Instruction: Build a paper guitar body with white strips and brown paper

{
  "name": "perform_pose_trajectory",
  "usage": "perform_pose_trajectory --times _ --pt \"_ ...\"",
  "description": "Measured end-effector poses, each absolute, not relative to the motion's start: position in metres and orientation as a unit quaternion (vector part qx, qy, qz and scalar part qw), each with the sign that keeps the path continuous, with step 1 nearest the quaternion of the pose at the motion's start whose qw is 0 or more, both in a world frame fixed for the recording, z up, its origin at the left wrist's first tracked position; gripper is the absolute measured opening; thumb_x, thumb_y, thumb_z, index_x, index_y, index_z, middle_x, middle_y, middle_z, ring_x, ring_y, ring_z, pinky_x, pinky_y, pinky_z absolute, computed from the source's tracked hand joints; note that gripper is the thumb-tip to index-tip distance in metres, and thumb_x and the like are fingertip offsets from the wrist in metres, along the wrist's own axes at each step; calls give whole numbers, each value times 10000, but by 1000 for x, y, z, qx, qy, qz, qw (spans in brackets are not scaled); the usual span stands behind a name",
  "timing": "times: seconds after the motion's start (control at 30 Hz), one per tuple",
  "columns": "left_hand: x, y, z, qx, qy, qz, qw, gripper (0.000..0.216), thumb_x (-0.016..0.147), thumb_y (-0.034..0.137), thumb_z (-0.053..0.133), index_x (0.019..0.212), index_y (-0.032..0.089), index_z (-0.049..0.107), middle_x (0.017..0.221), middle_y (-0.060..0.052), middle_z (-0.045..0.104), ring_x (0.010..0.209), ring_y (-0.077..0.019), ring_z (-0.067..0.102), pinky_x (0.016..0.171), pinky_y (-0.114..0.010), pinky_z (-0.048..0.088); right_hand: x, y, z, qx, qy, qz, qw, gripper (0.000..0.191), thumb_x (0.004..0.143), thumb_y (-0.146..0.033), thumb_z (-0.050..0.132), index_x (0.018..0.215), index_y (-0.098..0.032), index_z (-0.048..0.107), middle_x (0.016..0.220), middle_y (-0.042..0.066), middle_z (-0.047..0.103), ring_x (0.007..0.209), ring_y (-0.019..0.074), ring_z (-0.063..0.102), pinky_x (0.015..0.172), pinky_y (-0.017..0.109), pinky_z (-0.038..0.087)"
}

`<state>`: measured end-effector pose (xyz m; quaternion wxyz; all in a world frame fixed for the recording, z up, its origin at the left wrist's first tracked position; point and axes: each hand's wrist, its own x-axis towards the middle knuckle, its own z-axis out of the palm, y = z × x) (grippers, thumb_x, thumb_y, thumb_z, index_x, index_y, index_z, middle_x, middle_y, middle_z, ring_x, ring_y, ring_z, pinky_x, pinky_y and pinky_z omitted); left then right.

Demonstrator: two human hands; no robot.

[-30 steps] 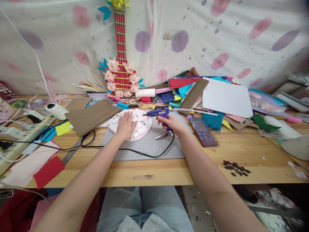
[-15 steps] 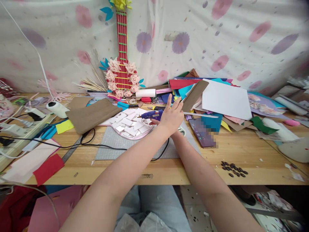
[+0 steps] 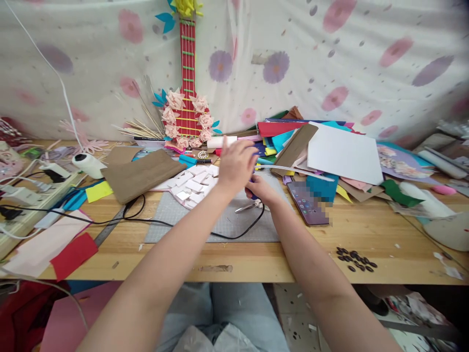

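Note:
In the head view my right hand is closed round the handle of a blue hot glue gun, with a pale glue stick jutting from its back toward the right. My left hand is curled over the gun's body, so most of the gun and its nozzle are hidden. Just left of the hands lies a round piece covered in overlapping white rectangles, partly behind my left forearm. Scissors rest on the grey cutting mat below my right hand. The gun's black cord loops across the mat.
A red paper guitar with pink flowers leans at the back. Brown sheets and a power strip lie left. A phone, a white board, coloured sheets and dark beads lie right.
My left hand has moved left and down, its spread fingers now curling over the glue gun. The gun has turned, its nozzle now hidden. The scissors have come into view on the mat.

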<state>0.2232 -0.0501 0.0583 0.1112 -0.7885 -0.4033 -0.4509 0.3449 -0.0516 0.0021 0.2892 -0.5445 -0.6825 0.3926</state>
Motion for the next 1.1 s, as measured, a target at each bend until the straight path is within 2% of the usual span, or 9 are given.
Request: perform_pose_trajectory --times 0.1,0.17,0.27,0.37,0.5,0.63,0.73,0.87,1.1 --pt "151 -46 43 -708 -493 -495 96 215 905 259 416 857 188 614 961 -61 645 970 -190 560 933 -373 393 360 -48 7 -500 -692 439 279 408 795 -569 497 782 -167 561 759 39 635 444 49 421 434 189 367" --pt "101 -47 22 -639 -571 -507 94 214 900 263 420 819 178 600 915 -69 642 931 -200 558 874 -359 408 363 -43 15 -492 -710 442 241 439 763 -600 529 768 -162 559 766 38 644 439 41 423 423 186 357" --pt "45 -60 -13 -559 -661 -490 104 180 883 286 462 777 187 569 916 -65 633 943 -218 541 889 -389 388 359 -35 31 -498 -731 429 182 461 746 -611 553 761 -150 573 745 42 650 435 40 431 420 190 353" --pt "18 -76 -38 -539 -680 -483 117 161 849 329 523 765 192 526 930 -77 612 977 -248 528 902 -425 383 350 -30 49 -490 -742 433 148 433 739 -577 590 784 -147 592 805 53 663 464 39 459 436 186 372" --pt "15 -80 -49 -570 -670 -465 103 132 870 288 448 940 202 520 1000 -65 593 1034 -221 529 929 -383 406 339 -28 67 -507 -746 423 84 354 691 -475 692 855 -170 618 828 45 671 527 60 519 450 181 396" --pt "25 -72 -51 -616 -671 -413 8 343 829 197 406 1157 170 499 1200 -97 572 1136 -227 514 989 -371 394 330 -28 75 -544 -748 376 51 348 700 -486 683 830 -173 600 779 37 660 529 70 527 463 191 428" --pt "31 -71 -51 -642 -664 -379 -48 436 823 182 387 1253 170 460 1247 -85 571 1142 -219 530 992 -366 401 328 -28 78 -560 -749 354 33 371 696 -516 676 800 -171 585 785 39 650 526 76 539 468 205 443" --pt "36 -75 -50 -655 -647 -387 -56 462 814 168 385 1269 194 464 1235 -52 592 1123 -200 553 973 -342 420 332 -28 80 -578 -748 326 22 387 693 -535 671 778 -170 577 754 40 635 562 96 568 492 217 463" --pt "34 -70 -50 -618 -643 -450 -42 477 771 78 344 1217 156 494 1175 -75 623 1047 -162 599 950 -311 437 333 -26 75 -578 -747 327 32 386 702 -532 662 819 -175 573 728 29 617 556 99 567 458 207 453"
